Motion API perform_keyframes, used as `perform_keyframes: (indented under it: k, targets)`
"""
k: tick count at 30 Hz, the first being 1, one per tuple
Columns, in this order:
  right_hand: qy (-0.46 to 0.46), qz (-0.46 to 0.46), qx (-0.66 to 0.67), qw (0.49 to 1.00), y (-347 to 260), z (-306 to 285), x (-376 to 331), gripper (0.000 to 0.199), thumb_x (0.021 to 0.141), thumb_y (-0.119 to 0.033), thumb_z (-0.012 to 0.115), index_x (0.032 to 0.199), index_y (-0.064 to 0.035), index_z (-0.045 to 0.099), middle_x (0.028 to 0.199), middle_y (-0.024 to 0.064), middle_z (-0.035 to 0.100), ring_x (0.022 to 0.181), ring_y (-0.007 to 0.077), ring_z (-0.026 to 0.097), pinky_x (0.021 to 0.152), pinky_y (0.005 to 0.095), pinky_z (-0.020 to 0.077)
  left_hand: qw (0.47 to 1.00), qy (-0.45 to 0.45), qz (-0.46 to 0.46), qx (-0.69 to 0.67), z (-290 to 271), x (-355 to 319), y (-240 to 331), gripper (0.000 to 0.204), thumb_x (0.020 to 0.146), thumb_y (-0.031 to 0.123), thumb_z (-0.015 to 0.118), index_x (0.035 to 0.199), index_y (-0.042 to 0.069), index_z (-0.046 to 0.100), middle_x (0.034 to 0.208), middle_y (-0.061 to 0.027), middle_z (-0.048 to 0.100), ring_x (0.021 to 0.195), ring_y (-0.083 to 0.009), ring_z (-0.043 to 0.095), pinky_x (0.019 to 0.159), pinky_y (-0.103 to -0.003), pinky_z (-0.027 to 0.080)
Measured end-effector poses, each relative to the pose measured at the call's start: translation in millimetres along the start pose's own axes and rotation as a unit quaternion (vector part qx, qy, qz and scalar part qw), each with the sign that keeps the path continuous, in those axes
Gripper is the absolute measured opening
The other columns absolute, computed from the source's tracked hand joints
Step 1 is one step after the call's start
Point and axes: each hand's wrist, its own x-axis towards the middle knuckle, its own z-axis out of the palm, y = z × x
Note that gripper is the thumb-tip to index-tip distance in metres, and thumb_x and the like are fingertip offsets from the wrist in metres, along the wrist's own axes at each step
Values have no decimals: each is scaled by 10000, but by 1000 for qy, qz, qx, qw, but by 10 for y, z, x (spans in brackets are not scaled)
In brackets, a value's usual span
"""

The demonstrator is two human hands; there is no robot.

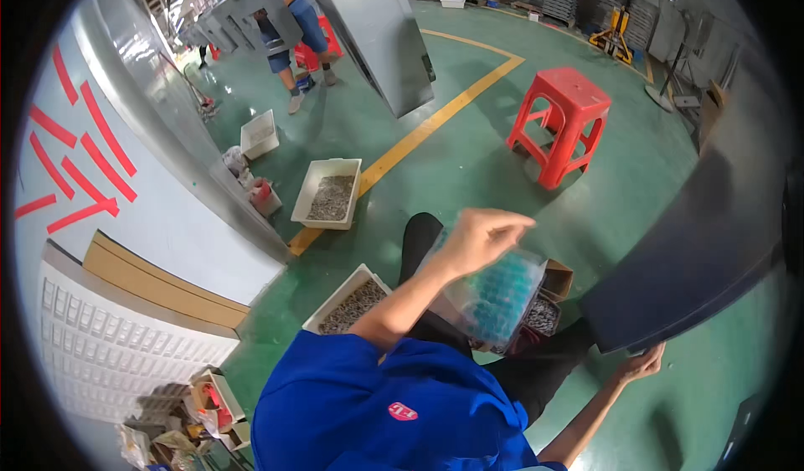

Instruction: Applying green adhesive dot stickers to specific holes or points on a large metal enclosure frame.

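Observation:
My left hand (488, 238) is raised in front of me, a little blurred, with its fingers pinched together. Whatever it may hold is too small to make out. Below it, a clear plastic sheet or bag (498, 295) with a grid of blue-green rounded shapes lies between my knees. My right hand (643, 365) is at the lower edge of a large dark panel (695, 245), fingers curled against that edge. Beside the plastic are an open cardboard box (556, 278) and a container of small metal parts (542, 314).
A white bin of small metal parts (358, 305) stands by my left arm, with another bin (327, 195) farther ahead. A red plastic stool (563, 119) stands ahead right. A white wall panel (109, 169) rises at left. Behind a grey metal panel (377, 36), a person (301, 31) works.

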Motion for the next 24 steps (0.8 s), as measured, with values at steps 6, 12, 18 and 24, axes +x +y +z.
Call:
perform_keyframes:
  k: [6,12,18,24]
  targets:
    - [153,-22,-75,985,692,-672,382,328,941,-155,430,1135,59,586,1079,179,643,919,264,618,742,312,503,981,152,-111,-58,-1176,233,-1188,219,843,0,562,1037,-6,665,889,-77,681,772,-113,641,725,-241,488]
    - [226,92,137,960,839,-1149,645,338,942,-176,436,1152,52,572,1077,173,645,928,262,621,740,304,505,927,323,-176,79,-2028,679,-1989,338,761,83,624,1086,-11,639,956,-127,691,895,-199,657,805,-287,485]
    - [208,156,293,920,1116,-1234,631,350,944,-197,442,1170,44,557,1076,167,646,936,260,624,737,296,507,886,333,-206,248,-2243,1098,-2335,503,685,145,661,1161,-3,597,1058,-180,661,999,-312,631,871,-374,482]
    - [120,311,304,893,1304,-1077,23,373,935,-293,460,1100,21,577,1107,144,643,1015,254,617,756,279,510,870,300,-220,323,-1837,1437,-2071,651,720,52,545,1339,-52,376,1008,-248,639,964,-367,621,852,-440,477]
